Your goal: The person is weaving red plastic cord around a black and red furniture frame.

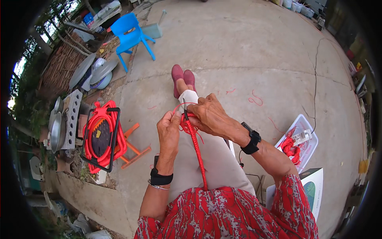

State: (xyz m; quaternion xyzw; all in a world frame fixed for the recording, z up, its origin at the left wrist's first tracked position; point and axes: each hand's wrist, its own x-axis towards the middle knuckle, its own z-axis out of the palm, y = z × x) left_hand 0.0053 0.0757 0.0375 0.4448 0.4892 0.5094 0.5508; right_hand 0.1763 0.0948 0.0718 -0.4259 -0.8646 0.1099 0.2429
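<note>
A red braided cord (197, 150) runs from my hands down over my lap to my shirt. At its upper end a dark, thin curved piece (185, 111) stands up; whether it is a hook or a ring I cannot tell. My left hand (168, 129) pinches a thin red strand (178, 105) that arcs across to my right hand. With fingers curled, my right hand (210, 113) grips the top of the braid beside the dark piece. Loose red strands (186, 126) bunch up between the two hands. Some fingertips of the right hand are hidden.
At left a black-framed reel (112, 161) of thick red cord leans by an orange stand (137, 147). A white basket (311, 150) at right holds red cord and a power strip (301, 137), near a white box (316, 187). A blue chair (129, 38) stands ahead; red scraps (255, 98) lie about.
</note>
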